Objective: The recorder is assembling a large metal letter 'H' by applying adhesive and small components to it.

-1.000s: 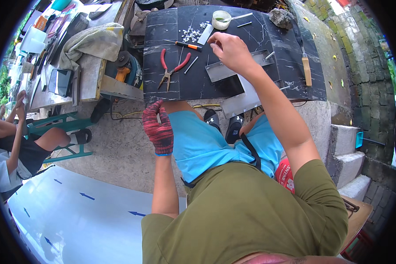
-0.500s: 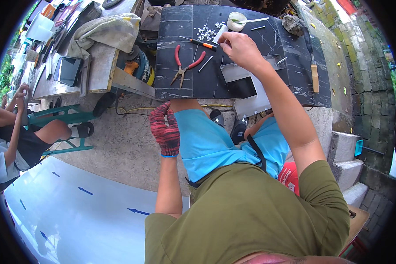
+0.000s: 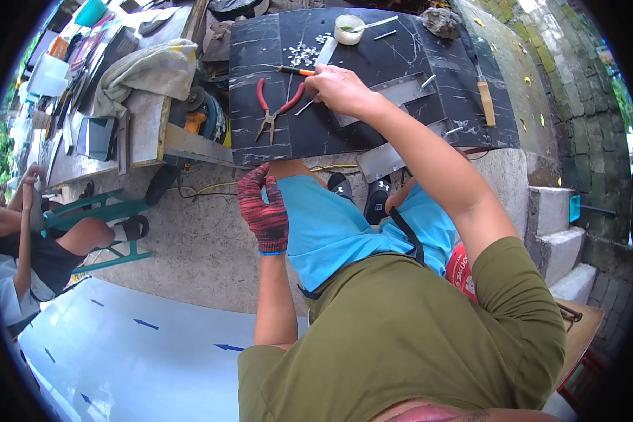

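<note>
My right hand, bare, reaches over the black marbled tabletop. Its fingers are bent together above the upper end of a thin metal rod; what lies between them is hidden. Just beyond the fingertips is an orange-and-black-handled screwdriver. Red-handled pliers lie with their jaws toward me. Bent sheet-metal channels rest partly under my right forearm. My left hand, in a red-and-black knit glove, hovers beside my left thigh, loosely curved, thumb and fingers apart and nothing visible in it.
At the far side stand a white cup with a stick across it, small silver pieces and a stone. A wooden-handled tool lies at right. A cluttered bench and a seated person are at left.
My right hand has moved from the white strip toward me, to the rod near the screwdriver. The view has shifted slightly. My left hand stays by my thigh.
</note>
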{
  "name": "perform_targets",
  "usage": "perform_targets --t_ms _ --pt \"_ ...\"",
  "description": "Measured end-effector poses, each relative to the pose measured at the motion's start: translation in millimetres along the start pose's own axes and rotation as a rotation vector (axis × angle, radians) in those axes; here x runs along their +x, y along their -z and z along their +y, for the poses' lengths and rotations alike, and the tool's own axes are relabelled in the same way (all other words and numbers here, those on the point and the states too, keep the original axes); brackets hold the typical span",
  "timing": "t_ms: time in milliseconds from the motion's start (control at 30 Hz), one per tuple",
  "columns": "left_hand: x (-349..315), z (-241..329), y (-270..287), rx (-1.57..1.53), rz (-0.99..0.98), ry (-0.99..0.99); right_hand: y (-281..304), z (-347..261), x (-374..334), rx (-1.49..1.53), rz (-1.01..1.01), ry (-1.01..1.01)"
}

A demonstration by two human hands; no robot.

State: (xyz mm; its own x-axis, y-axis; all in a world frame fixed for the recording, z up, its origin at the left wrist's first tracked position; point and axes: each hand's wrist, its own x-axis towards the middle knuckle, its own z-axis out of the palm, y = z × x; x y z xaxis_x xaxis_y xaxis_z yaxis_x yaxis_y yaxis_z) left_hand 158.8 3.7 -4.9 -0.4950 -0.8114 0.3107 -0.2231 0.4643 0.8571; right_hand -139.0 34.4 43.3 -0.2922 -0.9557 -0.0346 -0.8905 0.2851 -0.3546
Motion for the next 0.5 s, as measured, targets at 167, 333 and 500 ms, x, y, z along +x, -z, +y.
perform_targets --t_ms 167,333,500 --pt "15 27 -16 -0.072 0.016 0.035 16 -18 -29 -0.150 0.122 0.144" --pt "42 59 -39 -0.042 0.038 -0.164 48 -61 -77 -0.082 0.251 0.361" --pt "40 57 -45 -0.165 -0.378 0.088 49 -61 -94 0.345 0.296 0.333"
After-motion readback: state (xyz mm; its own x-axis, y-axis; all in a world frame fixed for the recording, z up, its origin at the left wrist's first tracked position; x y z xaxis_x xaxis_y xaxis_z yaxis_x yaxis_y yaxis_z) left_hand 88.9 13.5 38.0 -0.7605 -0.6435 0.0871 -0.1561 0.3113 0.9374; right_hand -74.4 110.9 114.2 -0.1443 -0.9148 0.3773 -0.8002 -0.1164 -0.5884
